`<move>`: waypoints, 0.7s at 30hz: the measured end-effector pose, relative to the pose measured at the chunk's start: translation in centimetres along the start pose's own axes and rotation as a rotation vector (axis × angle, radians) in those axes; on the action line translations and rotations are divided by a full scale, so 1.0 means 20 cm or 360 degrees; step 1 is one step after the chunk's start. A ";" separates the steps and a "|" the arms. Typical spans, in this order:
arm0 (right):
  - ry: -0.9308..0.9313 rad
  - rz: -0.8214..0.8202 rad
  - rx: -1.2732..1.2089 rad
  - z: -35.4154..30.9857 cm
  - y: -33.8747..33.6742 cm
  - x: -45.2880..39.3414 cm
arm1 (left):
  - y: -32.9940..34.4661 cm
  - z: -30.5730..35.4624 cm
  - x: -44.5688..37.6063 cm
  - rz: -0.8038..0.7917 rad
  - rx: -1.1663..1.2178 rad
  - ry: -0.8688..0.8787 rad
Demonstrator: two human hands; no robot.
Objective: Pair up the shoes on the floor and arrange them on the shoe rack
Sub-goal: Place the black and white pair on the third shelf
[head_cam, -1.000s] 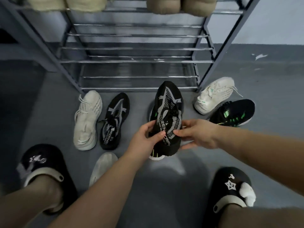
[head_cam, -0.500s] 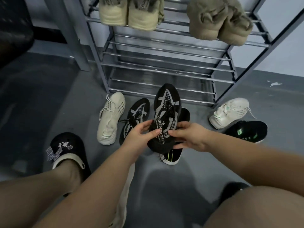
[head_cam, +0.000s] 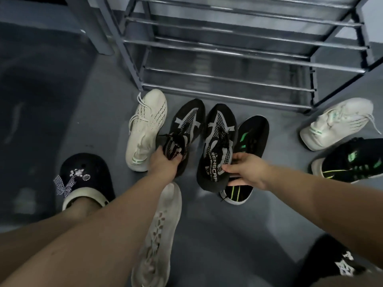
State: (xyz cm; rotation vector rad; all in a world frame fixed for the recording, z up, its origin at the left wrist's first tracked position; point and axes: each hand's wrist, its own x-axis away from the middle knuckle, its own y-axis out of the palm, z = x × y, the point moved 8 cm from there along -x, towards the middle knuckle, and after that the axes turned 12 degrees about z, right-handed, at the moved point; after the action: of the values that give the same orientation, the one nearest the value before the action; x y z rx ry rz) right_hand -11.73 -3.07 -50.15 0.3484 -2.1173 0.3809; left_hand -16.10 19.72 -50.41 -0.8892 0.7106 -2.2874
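Two matching black mesh sneakers with grey markings lie side by side in front of the metal shoe rack point(head_cam: 228, 79). My left hand point(head_cam: 163, 164) grips the collar of the left black mesh sneaker point(head_cam: 184, 125). My right hand point(head_cam: 246, 168) holds the heel side of the right black mesh sneaker point(head_cam: 217, 141), which lies partly over a black sneaker with green stripes point(head_cam: 251, 131). A cream knit sneaker point(head_cam: 147, 127) lies to the left. Another cream sneaker point(head_cam: 157, 235) lies under my left forearm.
At the right, a white sneaker with mint accents point(head_cam: 335, 123) and a second black-and-green sneaker point(head_cam: 350, 160) rest on the grey floor. My feet wear black clogs point(head_cam: 85, 179), one at each lower corner. A grey post point(head_cam: 91, 25) stands left of the rack.
My left hand let go of the shared sneaker and took hold of the other black mesh sneaker on the floor. The right hand brought its sneaker down beside it.
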 end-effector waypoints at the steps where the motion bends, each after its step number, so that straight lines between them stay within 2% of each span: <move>1: 0.0014 0.0021 -0.0045 0.02 0.00 -0.02 | 0.00 -0.02 -0.02 0.0074 -0.0010 -0.0044; 3: 0.0021 0.0078 -0.0126 0.04 0.01 -0.06 | 0.03 -0.05 -0.04 0.0075 -0.0072 -0.0111; 6: -0.0002 0.0115 -0.0153 0.04 0.02 -0.10 | 0.10 -0.08 -0.04 -0.0014 -0.0221 -0.0067; 10: -0.0028 0.0118 -0.0143 0.03 0.04 -0.13 | 0.08 -0.12 -0.09 0.0067 -0.0227 -0.0095; 15: -0.0063 0.0120 -0.0138 0.03 0.04 -0.14 | 0.08 -0.15 -0.07 0.0117 0.0152 -0.0248; 21: -0.0077 0.0065 -0.0186 0.03 0.00 -0.12 | 0.15 -0.16 0.00 0.0088 0.0408 -0.0370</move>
State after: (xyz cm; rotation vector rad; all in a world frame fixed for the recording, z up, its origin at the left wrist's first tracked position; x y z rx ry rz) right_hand -11.00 -3.02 -52.50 0.2494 -2.1855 0.2735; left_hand -17.51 18.45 -54.30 -0.9774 0.3280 -2.1212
